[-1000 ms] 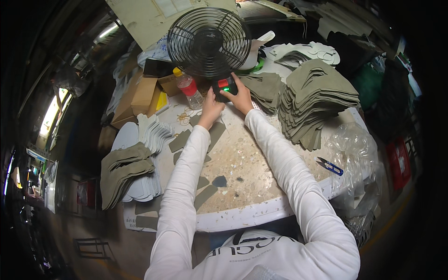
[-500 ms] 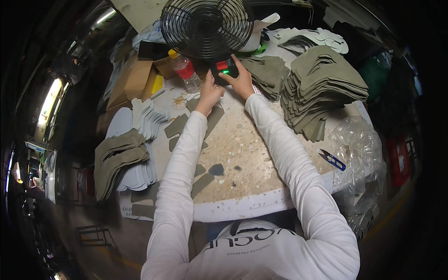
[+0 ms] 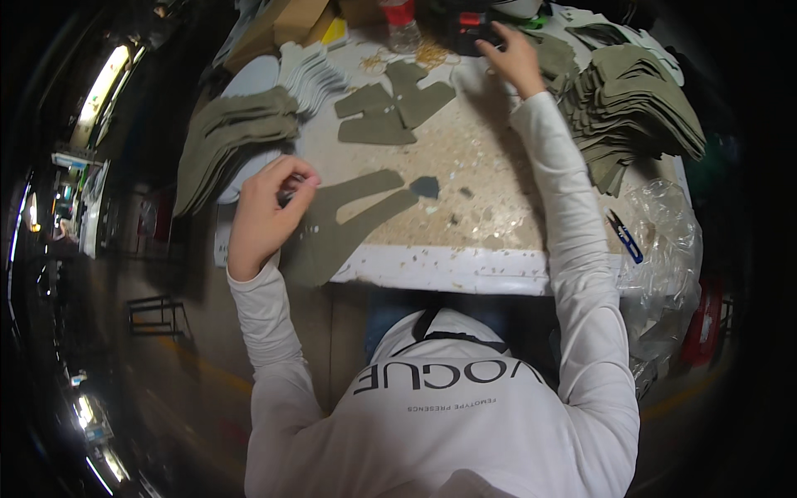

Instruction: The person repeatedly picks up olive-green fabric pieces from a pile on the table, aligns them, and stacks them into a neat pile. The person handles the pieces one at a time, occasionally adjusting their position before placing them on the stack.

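Note:
My left hand point(image 3: 270, 214) hovers over the table's near left corner, thumb and fingers curled together in a pinch. What lies inside that pinch, if anything, I cannot make out. Just beyond and under it is a forked olive-green cut piece point(image 3: 353, 207). Farther away, my right hand point(image 3: 516, 62) has its thumb and fingers apart and holds nothing. It is beside a small black device point(image 3: 463, 31) with a red display. Several more olive-green flat pieces point(image 3: 382, 116) lie in the middle, partly overlapping.
Stacks of olive-green pieces stand at the right point(image 3: 635, 104) and left point(image 3: 237, 133), with a pale stack point(image 3: 315, 79) beyond. Blue thread snips point(image 3: 625, 238) lie near a clear plastic bag point(image 3: 660, 241). A red-labelled bottle point(image 3: 403, 33), rubber bands point(image 3: 432, 56) and a cardboard box point(image 3: 282, 29) are far off.
My left hand has left the device and come back to the near left. My right hand has let go of the device and opened beside it. The view has tipped down, losing the fan.

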Motion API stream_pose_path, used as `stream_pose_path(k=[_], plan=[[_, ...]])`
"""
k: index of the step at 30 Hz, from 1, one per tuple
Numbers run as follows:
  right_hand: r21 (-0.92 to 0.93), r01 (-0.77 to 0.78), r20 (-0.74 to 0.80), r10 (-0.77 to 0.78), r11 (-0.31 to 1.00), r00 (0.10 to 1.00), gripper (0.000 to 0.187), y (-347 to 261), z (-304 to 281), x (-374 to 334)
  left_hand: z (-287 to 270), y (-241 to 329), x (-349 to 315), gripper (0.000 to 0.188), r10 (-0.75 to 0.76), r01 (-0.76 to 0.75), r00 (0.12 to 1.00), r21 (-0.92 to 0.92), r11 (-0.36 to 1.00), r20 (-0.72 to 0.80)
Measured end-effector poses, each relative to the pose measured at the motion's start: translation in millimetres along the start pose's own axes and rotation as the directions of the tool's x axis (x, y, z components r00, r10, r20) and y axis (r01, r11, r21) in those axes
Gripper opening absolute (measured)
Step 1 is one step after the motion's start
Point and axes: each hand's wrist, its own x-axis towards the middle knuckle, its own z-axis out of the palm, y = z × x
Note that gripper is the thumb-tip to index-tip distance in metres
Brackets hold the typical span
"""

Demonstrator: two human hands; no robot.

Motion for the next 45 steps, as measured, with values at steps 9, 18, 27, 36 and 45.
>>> stream_pose_path(k=[9,18,27,36,45], plan=[[0.251,0.084,0.335,-0.168,0.964,0.927,0.039,-54,-114,-29,51,-63,-103,0.016,-0.336,0.385,0.897,0.132,0.914,-0.287],[0.329,-0.173,0.461,0.002,0.928,0.888,0.028,-152,-179,-175,87,-61,-104,0.029,-0.322,0.45,0.846,0.247,0.858,-0.424],[0.602,-0.616,0.768,-0.158,0.508,0.62,0.023,-210,-130,-275,82,-60,-92,0.041,-0.407,0.295,0.895,-0.446,0.845,-0.179],[0.18,-0.864,0.82,-0.413,-0.471,0.396,0.077,-249,-79,-282,86,12,-104,0.067,-0.269,0.091,0.956,-0.758,0.646,-0.114],[0.247,-0.435,0.725,-0.133,-0.866,0.676,0.078,-163,-113,-235,127,32,-66,0.076,-0.104,0.112,0.993,-0.687,0.718,0.054]])
